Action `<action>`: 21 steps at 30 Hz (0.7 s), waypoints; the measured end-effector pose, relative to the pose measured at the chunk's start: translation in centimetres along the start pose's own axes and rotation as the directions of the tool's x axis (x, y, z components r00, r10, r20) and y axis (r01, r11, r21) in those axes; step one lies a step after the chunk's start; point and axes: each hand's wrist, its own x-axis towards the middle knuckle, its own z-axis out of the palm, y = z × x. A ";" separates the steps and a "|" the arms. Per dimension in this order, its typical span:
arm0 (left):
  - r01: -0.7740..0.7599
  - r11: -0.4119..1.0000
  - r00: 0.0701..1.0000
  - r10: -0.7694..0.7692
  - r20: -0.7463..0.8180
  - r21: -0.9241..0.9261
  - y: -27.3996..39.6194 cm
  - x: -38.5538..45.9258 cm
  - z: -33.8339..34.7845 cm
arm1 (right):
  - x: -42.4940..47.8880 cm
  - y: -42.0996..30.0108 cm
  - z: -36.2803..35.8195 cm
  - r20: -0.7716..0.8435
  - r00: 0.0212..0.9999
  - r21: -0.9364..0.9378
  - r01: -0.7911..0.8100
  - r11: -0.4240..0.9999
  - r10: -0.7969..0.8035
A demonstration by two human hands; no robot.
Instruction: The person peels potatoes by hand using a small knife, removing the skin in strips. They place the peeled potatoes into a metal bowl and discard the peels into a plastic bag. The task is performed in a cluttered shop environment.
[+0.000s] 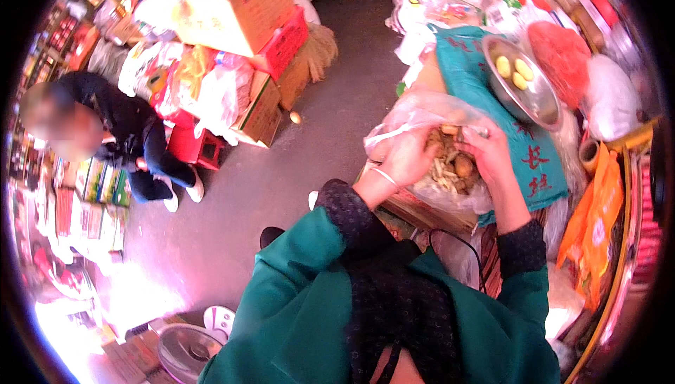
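A clear plastic bag [477, 202] lies open before me, holding brown potato-like pieces and pale peelings [448, 173]. My left hand [403, 160] is at the bag's left side, its fingertips among the contents; whether it grips anything I cannot tell. Over the bag's right side, my right hand [488, 147] has thumb and fingers pinched together on a small piece that is hard to make out. Beyond it, a steel bowl [548, 104] with several peeled yellow potatoes [504, 67] rests tilted on a teal cloth bag [538, 184] bearing red writing.
At the left a person [121, 126] in dark clothes sits near a red plastic stool [198, 144]. Cardboard boxes [263, 10] and filled bags line the far side of the floor. An orange plastic bag [593, 231] hangs at the right. A round metal lid [187, 352] is at lower left.
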 end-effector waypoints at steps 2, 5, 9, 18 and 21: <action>-0.082 0.993 0.995 0.077 -0.064 -0.090 0.1 0.0 1.0 | 0.2 1.2 -0.5 0.038 0.999 -0.033 0.034 0.999 -0.033; -0.032 0.937 0.997 0.007 -0.074 -0.349 0.5 -0.1 2.3 | -0.3 0.5 0.3 0.019 0.998 -0.150 0.056 0.987 -0.054; 0.015 0.949 0.994 -0.048 -0.097 -0.313 0.8 -0.1 2.7 | -1.1 0.2 1.1 -0.019 0.999 -0.239 0.045 0.970 -0.051; -0.043 0.991 0.959 0.006 -0.283 -0.126 0.5 -0.7 2.9 | -2.9 -0.1 3.0 0.049 0.960 -0.786 0.207 0.583 -0.275; -0.087 0.994 0.953 0.066 -0.297 -0.061 0.6 -0.8 2.8 | -3.9 -1.1 4.4 0.122 0.920 -0.877 0.276 0.393 -0.373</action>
